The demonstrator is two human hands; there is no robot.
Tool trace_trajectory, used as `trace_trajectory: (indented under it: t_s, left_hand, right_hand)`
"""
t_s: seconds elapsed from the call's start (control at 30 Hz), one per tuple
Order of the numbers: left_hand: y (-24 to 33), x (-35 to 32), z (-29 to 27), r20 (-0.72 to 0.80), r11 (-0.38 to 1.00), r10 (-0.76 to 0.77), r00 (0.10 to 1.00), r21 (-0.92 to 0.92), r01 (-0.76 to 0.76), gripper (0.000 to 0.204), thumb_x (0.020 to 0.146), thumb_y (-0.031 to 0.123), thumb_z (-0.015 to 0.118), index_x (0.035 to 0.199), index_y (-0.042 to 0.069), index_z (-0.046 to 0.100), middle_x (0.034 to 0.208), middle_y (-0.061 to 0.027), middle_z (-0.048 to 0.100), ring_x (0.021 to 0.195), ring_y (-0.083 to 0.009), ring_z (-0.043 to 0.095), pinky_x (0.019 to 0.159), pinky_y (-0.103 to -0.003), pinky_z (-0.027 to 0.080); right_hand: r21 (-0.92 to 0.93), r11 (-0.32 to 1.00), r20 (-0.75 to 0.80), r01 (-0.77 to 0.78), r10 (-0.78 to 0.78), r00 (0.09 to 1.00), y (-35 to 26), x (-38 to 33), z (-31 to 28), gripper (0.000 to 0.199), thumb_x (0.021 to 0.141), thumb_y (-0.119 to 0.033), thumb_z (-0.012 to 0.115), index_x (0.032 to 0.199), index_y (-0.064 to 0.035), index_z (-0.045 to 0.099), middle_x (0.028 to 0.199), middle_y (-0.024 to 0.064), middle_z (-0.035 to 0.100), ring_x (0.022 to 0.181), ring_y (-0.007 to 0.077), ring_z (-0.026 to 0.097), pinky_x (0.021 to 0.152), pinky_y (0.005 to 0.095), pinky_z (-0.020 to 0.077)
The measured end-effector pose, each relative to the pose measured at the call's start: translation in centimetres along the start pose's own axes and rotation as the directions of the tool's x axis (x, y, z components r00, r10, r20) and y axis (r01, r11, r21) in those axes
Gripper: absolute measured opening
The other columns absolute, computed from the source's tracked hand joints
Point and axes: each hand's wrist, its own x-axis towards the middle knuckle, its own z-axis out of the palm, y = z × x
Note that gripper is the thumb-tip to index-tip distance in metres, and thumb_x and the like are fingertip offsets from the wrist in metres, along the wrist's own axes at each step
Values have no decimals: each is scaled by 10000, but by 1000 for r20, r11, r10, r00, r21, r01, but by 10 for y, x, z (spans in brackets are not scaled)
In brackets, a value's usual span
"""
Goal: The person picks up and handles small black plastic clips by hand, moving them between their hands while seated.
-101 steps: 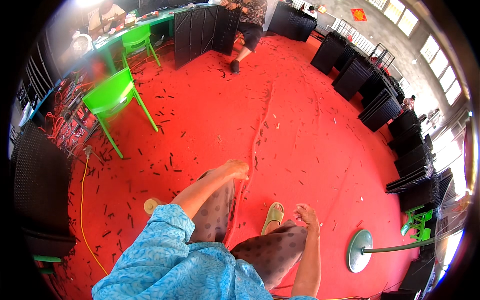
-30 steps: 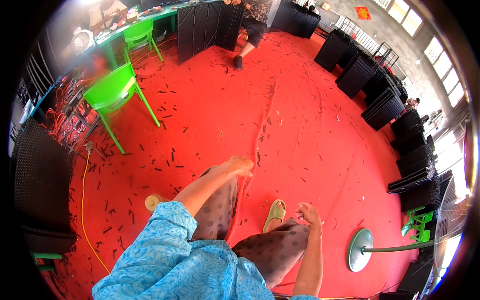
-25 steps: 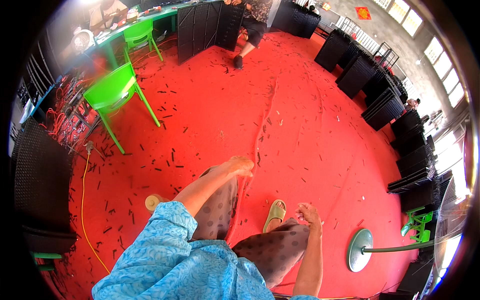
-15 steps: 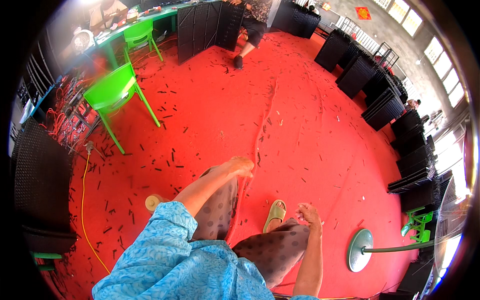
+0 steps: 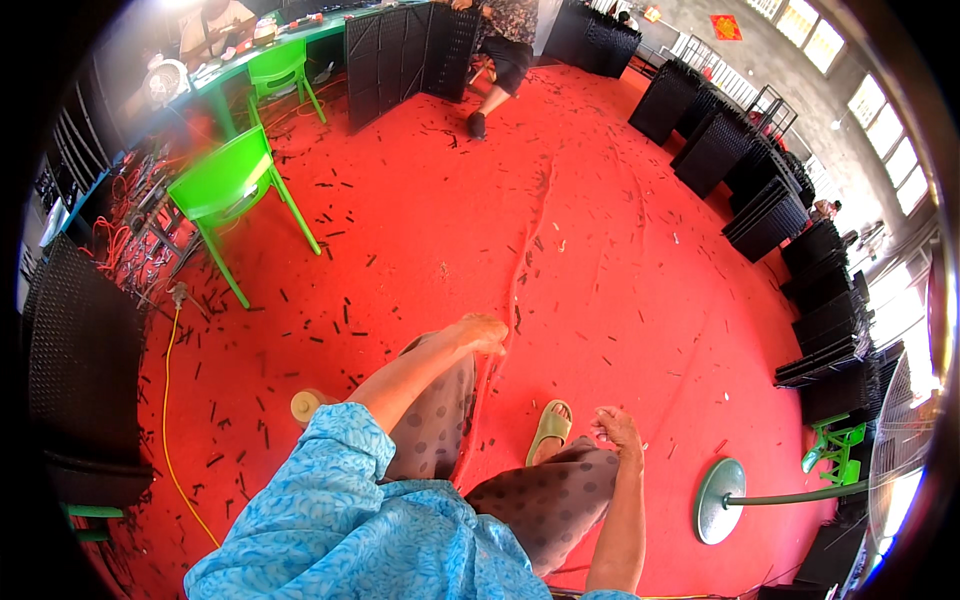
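Observation:
My left hand (image 5: 482,333) rests over my left knee, its fingers loosely curled downward and holding nothing I can see. On my right knee lies my right hand (image 5: 617,427), with its fingers bent into a loose fist and nothing visible in them. Spotted brown trousers (image 5: 435,430) cover both legs. An olive slipper (image 5: 549,430) is on my right foot, between the knees. Beside my left arm stands a pale roll (image 5: 306,405), partly hidden by the blue sleeve (image 5: 345,435).
Small dark strips lie scattered over the red floor (image 5: 430,220). Green chairs (image 5: 225,180) stand left, near a yellow cable (image 5: 168,400). A person (image 5: 500,50) sits at the far side by black panels (image 5: 385,65). Panel stacks (image 5: 725,145) line the right; a fan base (image 5: 720,500) stands near.
The far person's black hinged panels have shifted slightly to the left. My hands and legs stay where they were.

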Motion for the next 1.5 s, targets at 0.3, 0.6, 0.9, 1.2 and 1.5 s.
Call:
trace_trajectory:
  t_s: [0.3,0.6,0.9,1.2,1.5]
  left_hand:
    - [1,-4,1,-97,999,52,994,-1,-53,284,660,312,606,728,37,591,720,-151,583,732,-318,570,607,-424,442]
    - [-3,2,3,-8,999,41,999,8,-41,325,670,382,584,848,112,550,818,-120,561,826,-307,523,667,-440,404]
    - [-1,0,2,-18,999,36,999,15,-36,328,666,374,592,850,106,551,817,-118,561,826,-303,525,671,-437,408]
    - [-2,4,3,35,1000,-2,999,27,1,326,666,364,597,853,99,556,830,-125,566,840,-308,529,677,-439,411]
    - [-5,3,5,19,1000,8,1000,14,-9,329,662,362,601,851,97,556,824,-127,561,834,-311,526,677,-440,408]
  right_hand:
    - [22,1000,27,14,-15,1000,-2,-1,0,269,796,-233,537,972,-33,503,729,74,575,547,102,556,444,197,418]
    - [7,995,-59,97,-97,994,-4,-4,2,253,784,-222,547,959,-43,510,691,54,564,515,101,530,444,211,409]
    - [44,988,-112,146,-140,984,-1,-5,4,259,780,-226,552,956,-41,507,690,52,561,527,105,535,461,222,415]
    - [26,987,-172,156,-149,974,-11,-8,5,219,791,-238,541,857,-31,515,661,59,567,520,105,530,476,222,417]
    - [-130,958,-311,257,-285,907,-15,-8,5,281,796,-285,529,672,-34,500,528,42,503,463,97,485,432,238,391]
